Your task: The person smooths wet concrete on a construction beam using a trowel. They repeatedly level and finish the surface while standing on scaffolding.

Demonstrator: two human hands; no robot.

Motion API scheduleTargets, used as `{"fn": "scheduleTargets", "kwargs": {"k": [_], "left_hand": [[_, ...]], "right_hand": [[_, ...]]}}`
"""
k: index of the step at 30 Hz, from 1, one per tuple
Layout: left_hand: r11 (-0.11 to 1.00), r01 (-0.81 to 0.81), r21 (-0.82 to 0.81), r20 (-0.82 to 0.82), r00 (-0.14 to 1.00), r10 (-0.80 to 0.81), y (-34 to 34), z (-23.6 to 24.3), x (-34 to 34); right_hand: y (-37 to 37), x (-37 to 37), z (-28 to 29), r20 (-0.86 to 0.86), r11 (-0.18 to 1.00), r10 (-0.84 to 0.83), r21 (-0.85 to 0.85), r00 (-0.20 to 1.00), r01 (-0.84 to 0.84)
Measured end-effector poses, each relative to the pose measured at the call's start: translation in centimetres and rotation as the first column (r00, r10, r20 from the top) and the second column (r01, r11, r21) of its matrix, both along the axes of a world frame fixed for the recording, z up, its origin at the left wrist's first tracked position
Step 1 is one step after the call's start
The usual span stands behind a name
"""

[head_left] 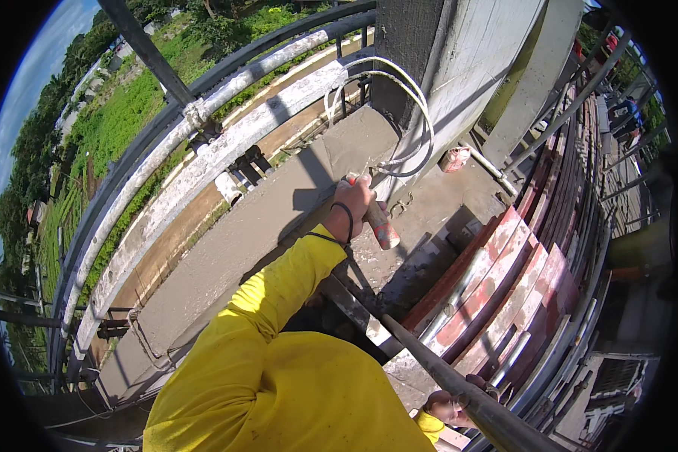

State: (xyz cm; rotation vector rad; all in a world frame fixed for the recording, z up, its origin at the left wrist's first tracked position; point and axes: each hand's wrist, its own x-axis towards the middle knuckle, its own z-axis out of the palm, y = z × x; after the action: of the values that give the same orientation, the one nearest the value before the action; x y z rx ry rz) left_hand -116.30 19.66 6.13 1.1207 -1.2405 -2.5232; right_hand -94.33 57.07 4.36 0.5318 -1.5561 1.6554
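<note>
My left hand (354, 205), a dark band at its wrist, reaches forward over the edge of a grey mortar-covered ledge (226, 241). Its fingers close round the thick, red-stained handle of what looks like a trowel (385, 234). The tool's far end is hard to make out against the grey mortar. At the lower right, my right hand (448, 409) is at a long metal pole (444, 369). The pole crosses in front of this hand and hides part of it, while fingers show on both sides, curled round it. Both sleeves are yellow.
A white railing (226, 158) and dark metal bars edge the ledge on the left. Ahead stands a dark column (399, 60) with a looped white cable (422, 98) near its foot. Red-stained boards (497, 279) are stacked on the right. A red-marked container (455, 159) stands beyond.
</note>
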Motion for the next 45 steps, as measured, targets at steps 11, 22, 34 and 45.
{"fn": "scheduleTargets", "kwargs": {"k": [11,22,34,45], "left_hand": [[0.86,0.507,0.055,-0.262,0.839,-0.478,-5.1,1.6,-5.3],[-0.511,0.404,-0.759,0.647,0.381,-0.66,-24.0,7.0,-11.4],[-0.608,0.224,-0.762,0.641,0.395,-0.658,-22.5,4.4,-19.2],[-0.647,0.459,-0.609,0.78,0.199,-0.593,-26.6,9.3,-19.1]], "right_hand": [[1.4,2.9,-1.7,0.324,0.966,-0.022,-0.236,0.946,0.103],[-2.4,0.4,0.7,0.151,0.824,-0.567,0.106,0.81,0.557],[-4.3,-1.5,2.5,0.122,0.49,-0.871,0.279,0.476,0.826],[-4.0,-1.3,0.9,0.204,0.567,-0.818,0.137,0.537,0.812]]}}
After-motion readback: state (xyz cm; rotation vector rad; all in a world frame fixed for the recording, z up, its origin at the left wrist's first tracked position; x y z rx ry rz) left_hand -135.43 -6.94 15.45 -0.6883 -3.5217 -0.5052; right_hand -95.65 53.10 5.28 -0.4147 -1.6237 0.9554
